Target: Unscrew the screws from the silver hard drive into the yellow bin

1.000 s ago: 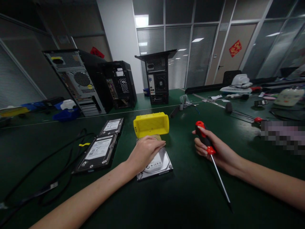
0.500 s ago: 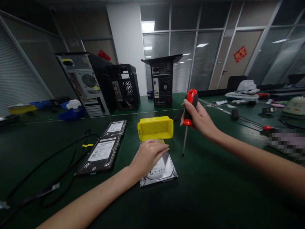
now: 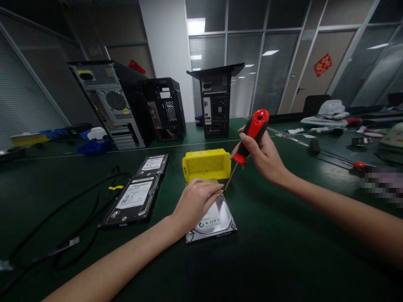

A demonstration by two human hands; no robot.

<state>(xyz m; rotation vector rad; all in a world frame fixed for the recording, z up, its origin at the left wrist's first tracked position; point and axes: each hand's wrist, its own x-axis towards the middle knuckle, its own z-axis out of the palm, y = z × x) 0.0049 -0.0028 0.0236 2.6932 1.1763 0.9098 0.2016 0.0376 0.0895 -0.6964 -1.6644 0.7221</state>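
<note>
A silver hard drive (image 3: pixel 217 220) lies label up on the green table in front of me. My left hand (image 3: pixel 197 200) lies across its upper part, fingers held together and bent over it; they hide much of the label. In my right hand (image 3: pixel 262 153) is a red and black screwdriver (image 3: pixel 253 132), gripped by the handle. Its thin shaft slants down to the left, and the tip is close by my left fingertips at the drive's right edge. Whether the tip touches the drive I cannot tell. Just behind the drive stands a yellow plastic bin (image 3: pixel 208 165), its open side towards me.
Two more hard drives (image 3: pixel 135 197) lie to the left, beside black cables (image 3: pixel 91 222). Computer cases (image 3: pixel 126 105) stand at the back, another case (image 3: pixel 217 105) behind the bin. A blue bin (image 3: pixel 94 147) is at left. Tools and a white helmet-like object (image 3: pixel 330 110) lie at right.
My right hand has moved left and tilted the screwdriver, bringing its tip from beside the drive to my left fingertips. My left hand stays on the drive. The view has shifted slightly.
</note>
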